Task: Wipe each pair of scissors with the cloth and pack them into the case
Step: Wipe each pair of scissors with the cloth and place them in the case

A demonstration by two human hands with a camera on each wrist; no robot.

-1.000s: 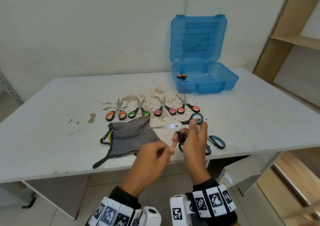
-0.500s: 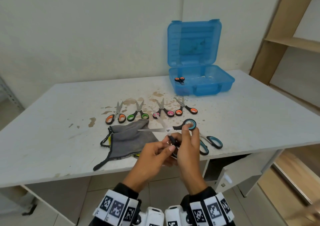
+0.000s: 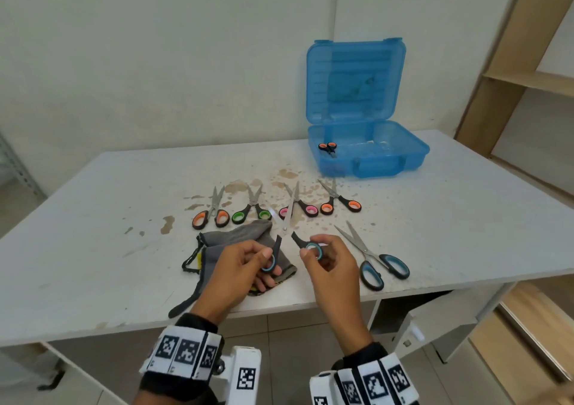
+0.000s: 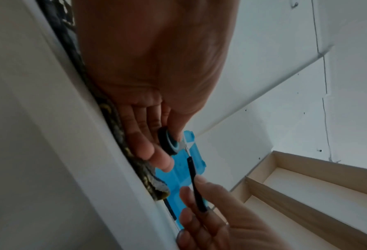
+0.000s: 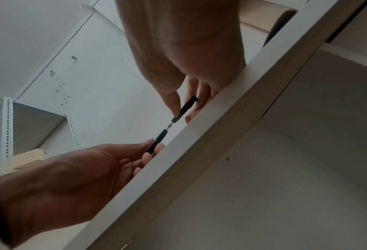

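Above the white bench's (image 3: 93, 249) front edge, left hand (image 3: 239, 268) and right hand (image 3: 329, 265) each pinch a handle of steel-bladed black-and-teal scissors (image 3: 284, 233); no readable writing.

case (image 3: 355, 72): translucent glossy blue plastic
cloth (image 3: 230, 240): matt grey fabric
scissor blades (image 3: 287, 218): shiny metal
table (image 3: 466, 218): matt white, stained

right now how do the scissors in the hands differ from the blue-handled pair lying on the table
The held scissors are off the table, the left hand pinching one loop and the right hand the other; the blue-handled pair on the table lies untouched. The held pair's tips point away towards the small scissors; the lying pair's point up-left. Both have black handles with blue-lined loops, look alike in size, and are open.
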